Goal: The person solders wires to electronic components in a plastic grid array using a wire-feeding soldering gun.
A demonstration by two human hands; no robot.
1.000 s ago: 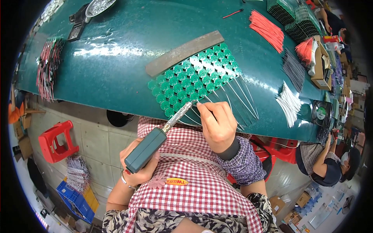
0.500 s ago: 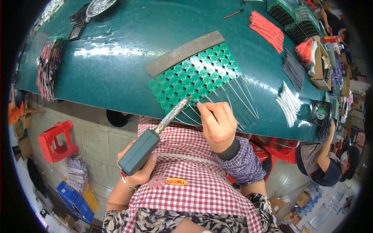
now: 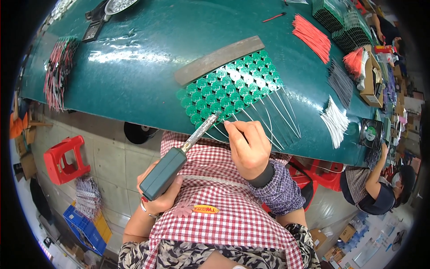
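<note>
My left hand grips the dark green handle of a soldering iron. Its metal barrel points up and right, and the tip is at the near edge of a panel of round green circuit boards. Beside that tip, my right hand has thumb and forefinger pinched together on a thin white wire, mostly hidden by the fingers. Several white wires trail from the panel's near edge towards me. Along its far edge lies a long grey-brown bar.
On the green table lie bundles of red, dark grey and white wires to the right. Wired boards lie at left, a metal dish behind. A co-worker is at far right; a red stool stands lower left.
The iron's tip and my right fingertips have shifted slightly left along the panel's near edge. The whole view has moved a little, so the table things appear further right.
</note>
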